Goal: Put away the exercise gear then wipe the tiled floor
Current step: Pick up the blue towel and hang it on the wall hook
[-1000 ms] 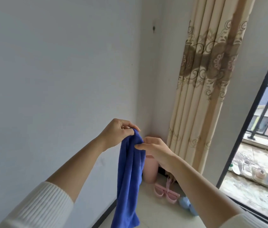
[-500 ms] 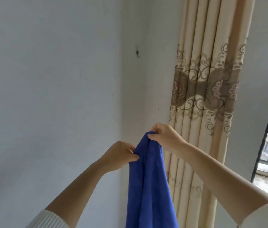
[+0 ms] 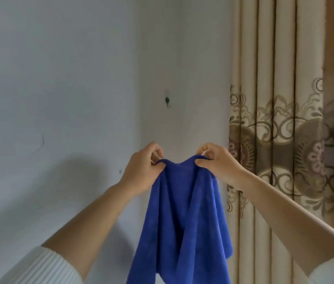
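**Blue cloth held up below the wall hook**

I see both hands raised in front of the wall corner — the left hand (image 3: 141,171) and right hand (image 3: 216,163) each pinch the top edge of the blue cloth (image 3: 182,218), fingers closed on it. The cloth hangs down between my forearms. A small green hook (image 3: 167,101) sits on the wall above — apart from the cloth. A patterned curtain (image 3: 289,140) hangs to the right.

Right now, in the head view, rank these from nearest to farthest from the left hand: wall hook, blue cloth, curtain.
1. Blue cloth: pinched in the left hand itself.
2. Wall hook: above, slightly to the right.
3. Curtain: far right, beyond the right hand.
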Tool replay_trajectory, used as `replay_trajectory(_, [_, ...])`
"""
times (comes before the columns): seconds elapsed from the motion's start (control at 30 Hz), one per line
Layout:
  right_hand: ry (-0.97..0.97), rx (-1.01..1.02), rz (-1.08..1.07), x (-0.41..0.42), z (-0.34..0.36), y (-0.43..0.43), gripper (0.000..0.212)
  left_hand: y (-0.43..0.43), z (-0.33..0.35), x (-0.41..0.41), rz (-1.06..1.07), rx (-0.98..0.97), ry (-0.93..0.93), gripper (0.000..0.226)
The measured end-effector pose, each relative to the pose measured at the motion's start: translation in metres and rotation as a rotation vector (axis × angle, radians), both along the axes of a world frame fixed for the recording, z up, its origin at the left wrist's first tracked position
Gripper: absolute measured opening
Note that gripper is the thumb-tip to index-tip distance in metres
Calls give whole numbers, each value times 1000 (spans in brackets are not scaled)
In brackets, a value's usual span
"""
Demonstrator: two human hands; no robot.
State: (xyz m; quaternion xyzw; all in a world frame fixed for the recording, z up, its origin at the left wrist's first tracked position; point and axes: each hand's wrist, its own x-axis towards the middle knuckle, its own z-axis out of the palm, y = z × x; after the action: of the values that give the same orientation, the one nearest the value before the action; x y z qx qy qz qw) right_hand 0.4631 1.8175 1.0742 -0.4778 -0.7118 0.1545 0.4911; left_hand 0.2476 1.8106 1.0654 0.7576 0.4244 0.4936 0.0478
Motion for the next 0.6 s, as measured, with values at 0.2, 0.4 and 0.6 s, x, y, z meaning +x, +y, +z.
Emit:
replay_trajectory(0.2, [102, 53, 198, 12, 36, 90, 21, 79, 59, 20, 183, 277, 169, 22])
replay_trajectory(0.4, [210, -50, 440, 29, 60, 160, 33, 137, 103, 33, 384, 347, 328, 29])
replay_trajectory(0.6, [-198, 345, 139, 27, 97, 226, 44, 175, 144, 46, 506, 381, 557, 30])
